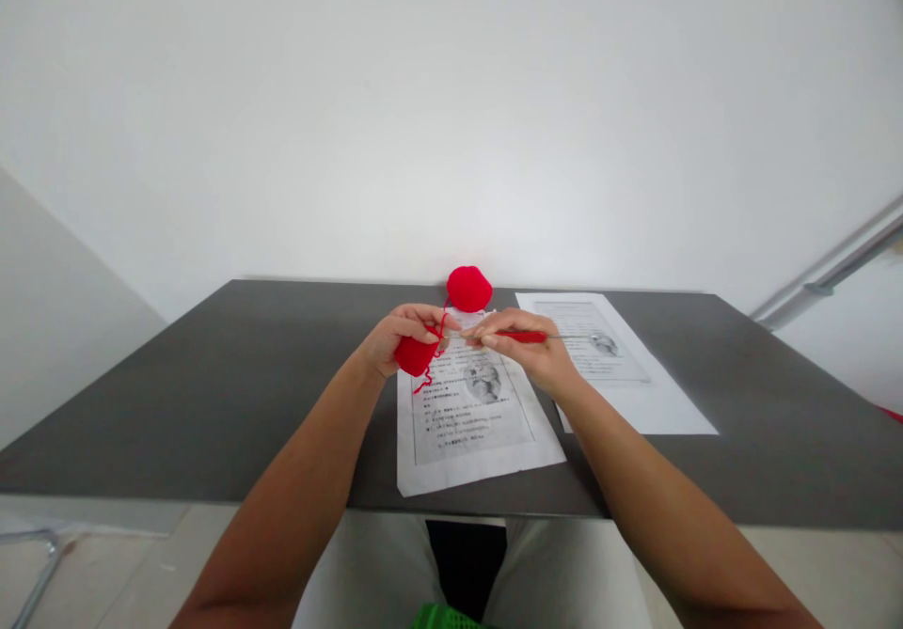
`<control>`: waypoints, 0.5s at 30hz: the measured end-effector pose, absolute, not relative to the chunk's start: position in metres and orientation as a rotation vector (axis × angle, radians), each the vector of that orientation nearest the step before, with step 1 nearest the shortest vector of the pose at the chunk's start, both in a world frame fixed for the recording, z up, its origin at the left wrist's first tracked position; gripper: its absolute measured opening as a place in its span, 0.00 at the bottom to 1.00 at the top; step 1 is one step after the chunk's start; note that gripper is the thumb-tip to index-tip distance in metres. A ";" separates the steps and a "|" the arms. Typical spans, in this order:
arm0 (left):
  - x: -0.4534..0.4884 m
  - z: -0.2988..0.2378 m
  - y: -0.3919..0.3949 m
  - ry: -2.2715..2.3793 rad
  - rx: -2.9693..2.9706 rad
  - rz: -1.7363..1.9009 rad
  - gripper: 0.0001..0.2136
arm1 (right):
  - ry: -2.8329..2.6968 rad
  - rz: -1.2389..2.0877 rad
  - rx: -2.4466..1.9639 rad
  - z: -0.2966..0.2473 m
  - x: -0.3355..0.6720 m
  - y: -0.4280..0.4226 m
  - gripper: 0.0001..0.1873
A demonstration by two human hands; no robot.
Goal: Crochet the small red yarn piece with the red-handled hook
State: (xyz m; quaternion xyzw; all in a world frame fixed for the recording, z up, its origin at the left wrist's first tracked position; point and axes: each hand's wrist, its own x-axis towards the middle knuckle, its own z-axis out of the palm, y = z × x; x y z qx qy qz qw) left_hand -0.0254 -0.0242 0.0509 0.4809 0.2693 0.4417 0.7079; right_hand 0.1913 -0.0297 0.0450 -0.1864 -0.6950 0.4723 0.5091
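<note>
My left hand (395, 336) is closed around a small red crocheted piece (415, 356), with a loose yarn tail (423, 385) dangling below it. A crochet hook (522, 337) with a red handle lies in the closed fingers of my right hand (526, 347). Its tip points left, close to the red piece and the fingers of my left hand; whether it sits in a stitch is too small to tell. Behind the hands, a ball of red yarn (469, 289) rests by the wall, and a strand runs from it down to my left hand.
Beneath my hands lies a printed sheet (466, 469) with text and a picture. A second printed sheet (663, 403) is on the right. Both lie on a dark grey table (212, 403) set against a white wall (451, 121). A metal rail (847, 267) slopes at the right.
</note>
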 end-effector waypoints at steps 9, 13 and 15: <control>-0.018 0.051 -0.028 0.639 1.143 1.011 0.15 | -1.676 0.946 -0.446 0.038 0.180 -0.030 0.05; -0.015 0.053 -0.029 0.655 1.158 1.032 0.19 | -1.799 0.685 -0.402 0.037 0.179 -0.031 0.04; -0.014 0.053 -0.029 0.666 1.164 1.037 0.21 | -1.847 0.623 -0.394 0.036 0.180 -0.031 0.04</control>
